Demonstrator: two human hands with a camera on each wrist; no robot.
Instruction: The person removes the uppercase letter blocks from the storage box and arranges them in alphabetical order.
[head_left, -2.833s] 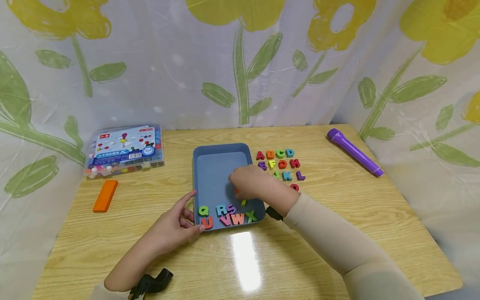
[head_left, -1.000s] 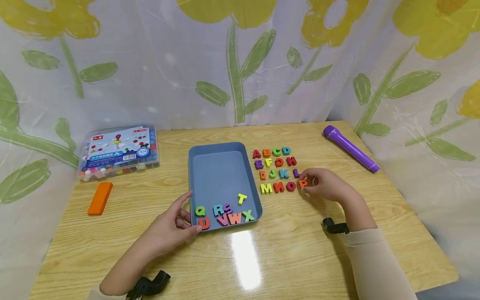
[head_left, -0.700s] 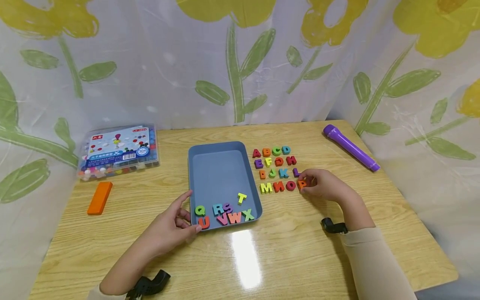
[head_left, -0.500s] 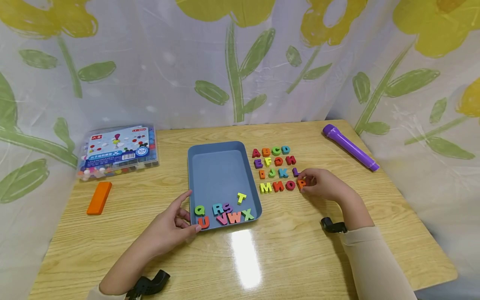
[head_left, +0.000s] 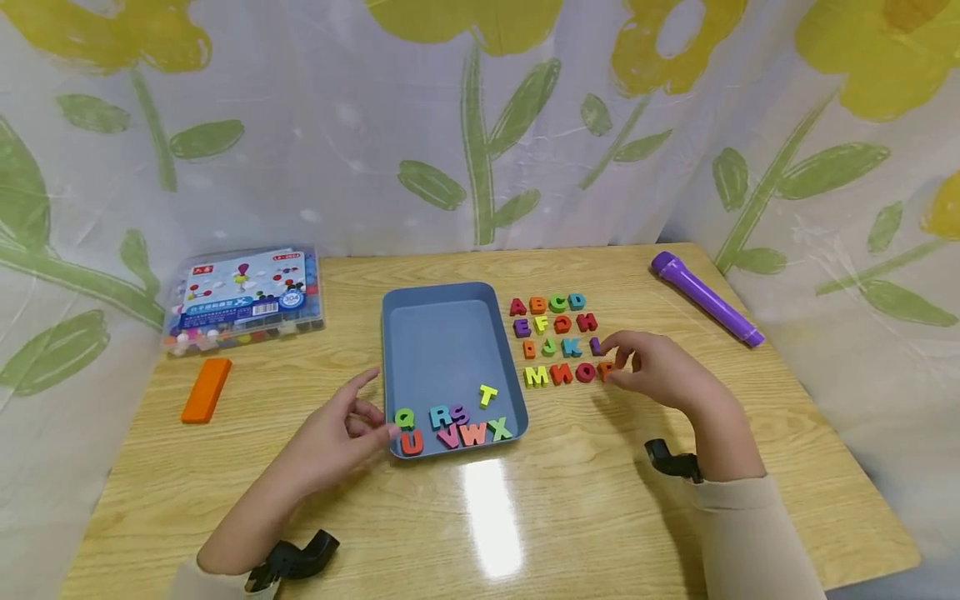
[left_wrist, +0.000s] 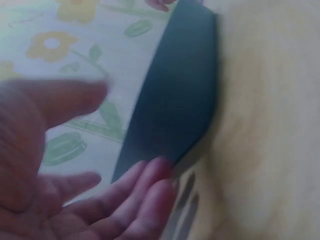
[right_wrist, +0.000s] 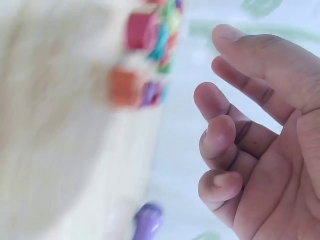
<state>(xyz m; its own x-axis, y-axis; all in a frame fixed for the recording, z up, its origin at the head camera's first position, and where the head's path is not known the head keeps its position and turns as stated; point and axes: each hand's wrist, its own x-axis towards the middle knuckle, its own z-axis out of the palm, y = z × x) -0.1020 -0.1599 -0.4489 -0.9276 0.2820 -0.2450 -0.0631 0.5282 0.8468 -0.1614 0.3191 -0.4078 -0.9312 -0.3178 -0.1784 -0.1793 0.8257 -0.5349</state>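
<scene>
Both grips look empty to me: the right hand (head_left: 663, 371), loosely bent, hovers by the orange P (head_left: 604, 370), right of the tray (head_left: 438, 350); the left hand (head_left: 333, 433), fingers parted, is by the tray's near-left corner. A careless brush could skew P or the purple L (head_left: 596, 346).

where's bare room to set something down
Free: the tray beyond the yellow T; the table between the orange block and the left hand; and between the letter rows and the purple microphone. Crowded: the tray's near end, with letters, and those rows, by the right hand.
</scene>
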